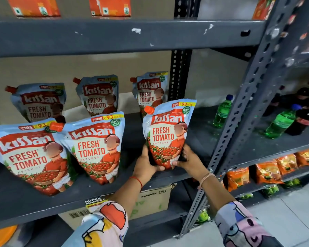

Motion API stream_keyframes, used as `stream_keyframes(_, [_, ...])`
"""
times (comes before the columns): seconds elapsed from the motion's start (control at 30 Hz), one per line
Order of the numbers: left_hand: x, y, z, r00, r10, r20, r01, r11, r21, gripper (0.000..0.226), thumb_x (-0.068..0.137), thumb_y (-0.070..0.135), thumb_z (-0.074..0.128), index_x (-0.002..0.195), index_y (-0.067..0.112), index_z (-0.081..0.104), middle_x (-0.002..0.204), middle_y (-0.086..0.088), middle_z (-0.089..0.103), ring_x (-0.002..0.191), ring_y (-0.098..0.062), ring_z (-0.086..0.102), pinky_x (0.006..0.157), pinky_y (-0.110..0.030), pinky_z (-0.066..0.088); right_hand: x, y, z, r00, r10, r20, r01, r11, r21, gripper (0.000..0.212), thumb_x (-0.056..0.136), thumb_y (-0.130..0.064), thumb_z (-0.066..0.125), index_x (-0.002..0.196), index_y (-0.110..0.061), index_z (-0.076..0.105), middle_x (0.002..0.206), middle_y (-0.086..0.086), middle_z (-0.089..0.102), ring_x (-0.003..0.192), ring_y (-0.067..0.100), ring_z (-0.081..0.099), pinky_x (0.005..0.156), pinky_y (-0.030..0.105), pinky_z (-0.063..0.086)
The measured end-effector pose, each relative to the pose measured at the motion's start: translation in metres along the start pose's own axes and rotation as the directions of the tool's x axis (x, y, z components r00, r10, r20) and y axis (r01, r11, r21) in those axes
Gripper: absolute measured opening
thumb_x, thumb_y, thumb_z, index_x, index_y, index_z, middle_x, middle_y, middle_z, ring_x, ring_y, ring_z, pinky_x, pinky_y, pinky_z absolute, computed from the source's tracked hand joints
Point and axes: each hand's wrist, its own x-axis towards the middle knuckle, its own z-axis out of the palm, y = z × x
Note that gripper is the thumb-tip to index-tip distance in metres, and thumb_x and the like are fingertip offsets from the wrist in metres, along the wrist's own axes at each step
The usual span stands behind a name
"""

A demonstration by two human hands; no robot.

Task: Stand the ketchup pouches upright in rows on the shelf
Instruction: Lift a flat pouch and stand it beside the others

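Note:
A Kissan ketchup pouch [168, 132] with an orange cap stands upright at the right end of the front row on the dark grey shelf [128, 179]. My left hand [146, 163] grips its lower left side and my right hand [191, 161] its lower right. To the left, two more front-row pouches stand: one in the middle [95, 148] and one at the far left [27, 157]. Behind them a back row of three pouches [100, 95] leans against the cardboard backing.
A perforated grey upright post [243, 104] bounds the shelf on the right. Beyond it stand green and dark drink bottles [278, 123], with orange snack packets [268, 172] below. Orange cartons [112, 6] sit on the shelf above. A cardboard box [153, 198] lies underneath.

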Motion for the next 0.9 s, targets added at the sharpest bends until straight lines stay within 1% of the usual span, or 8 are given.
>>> stream_keyframes(0.2, [0.006, 0.011, 0.024, 0.999, 0.020, 0.037, -0.020, 1.000, -0.004, 0.094, 0.058, 0.005, 0.080, 0.132, 0.022, 0.026, 0.128, -0.008, 0.056, 0.121, -0.024, 0.050, 0.100, -0.035, 0.041, -0.005, 0.007, -0.024, 0.999, 0.008, -0.038, -0.010, 0.999, -0.041, 0.067, 0.077, 0.000, 0.066, 0.130, -0.019, 0.031, 0.127, 0.003, 0.049, 0.122, 0.018, 0.044, 0.106, 0.037, 0.037])
stream_keyframes(0.3, [0.006, 0.016, 0.026, 0.999, 0.032, 0.033, -0.032, 0.999, 0.019, 0.087, 0.059, 0.008, 0.081, 0.129, 0.019, 0.030, 0.125, -0.005, 0.057, 0.118, -0.022, 0.051, 0.093, -0.029, 0.040, -0.006, 0.010, -0.027, 0.999, 0.028, -0.045, -0.030, 0.998, -0.050, 0.068, 0.078, -0.003, 0.066, 0.133, -0.019, 0.030, 0.127, 0.001, 0.050, 0.123, 0.019, 0.045, 0.108, 0.042, 0.036])
stream_keyframes(0.37, [0.003, 0.024, 0.024, 0.999, 0.046, 0.007, -0.046, 0.998, -0.051, 0.082, 0.060, 0.014, 0.082, 0.126, 0.021, 0.033, 0.117, 0.001, 0.056, 0.113, -0.019, 0.052, 0.091, -0.030, 0.042, -0.006, 0.011, -0.026, 0.999, 0.027, -0.042, -0.029, 0.999, -0.046, 0.069, 0.078, -0.003, 0.065, 0.134, -0.018, 0.030, 0.128, 0.000, 0.049, 0.125, 0.019, 0.044, 0.109, 0.043, 0.035])
stream_keyframes(0.5, [-0.001, 0.074, 0.014, 0.965, 0.122, -0.230, -0.205, 0.901, -0.382, 0.034, 0.076, 0.020, 0.069, 0.104, 0.023, 0.050, 0.095, 0.012, 0.061, 0.092, -0.007, 0.060, 0.070, -0.015, 0.052, -0.008, 0.012, -0.023, 0.999, 0.031, -0.024, -0.032, 0.999, -0.029, 0.072, 0.073, -0.005, 0.071, 0.130, -0.025, 0.030, 0.129, -0.002, 0.049, 0.125, 0.019, 0.044, 0.108, 0.040, 0.036])
stream_keyframes(0.63, [0.014, 0.115, -0.002, 0.907, 0.205, -0.368, -0.359, 0.833, -0.421, 0.004, 0.079, 0.018, 0.065, 0.079, 0.020, 0.062, 0.079, 0.004, 0.067, 0.070, -0.003, 0.066, 0.063, -0.019, 0.055, -0.007, 0.015, -0.016, 0.997, 0.062, -0.055, -0.063, 0.998, -0.025, 0.088, 0.061, -0.013, 0.081, 0.132, -0.024, 0.030, 0.131, 0.001, 0.052, 0.125, 0.020, 0.046, 0.107, 0.044, 0.038])
stream_keyframes(0.7, [0.023, 0.119, -0.006, 0.896, 0.204, -0.394, -0.371, 0.831, -0.414, 0.013, 0.078, 0.015, 0.066, 0.066, 0.017, 0.062, 0.063, 0.006, 0.067, 0.058, -0.004, 0.064, 0.056, -0.019, 0.053, -0.007, 0.015, -0.012, 0.991, 0.079, -0.108, -0.084, 0.996, -0.042, 0.087, 0.063, -0.008, 0.079, 0.134, -0.018, 0.031, 0.131, 0.003, 0.053, 0.124, 0.022, 0.047, 0.107, 0.047, 0.038])
stream_keyframes(0.77, [0.027, 0.120, -0.008, 0.909, 0.158, -0.386, -0.343, 0.811, -0.474, 0.016, 0.078, 0.013, 0.066, 0.063, 0.016, 0.063, 0.051, 0.009, 0.068, 0.053, -0.003, 0.065, 0.053, -0.018, 0.053, -0.007, 0.014, -0.008, 0.987, 0.081, -0.139, -0.091, 0.994, -0.062, 0.082, 0.067, -0.006, 0.077, 0.134, -0.016, 0.031, 0.132, 0.005, 0.053, 0.124, 0.023, 0.047, 0.108, 0.046, 0.038])
stream_keyframes(0.9, [0.036, 0.122, -0.011, 0.933, 0.072, -0.354, -0.276, 0.773, -0.571, 0.019, 0.081, 0.018, 0.064, 0.062, 0.015, 0.064, 0.046, 0.011, 0.067, 0.048, -0.004, 0.064, 0.051, -0.019, 0.054, -0.008, 0.011, -0.009, 0.986, 0.078, -0.146, -0.095, 0.989, -0.115, 0.078, 0.070, -0.008, 0.074, 0.135, -0.014, 0.031, 0.133, 0.006, 0.053, 0.124, 0.023, 0.047, 0.107, 0.041, 0.038])
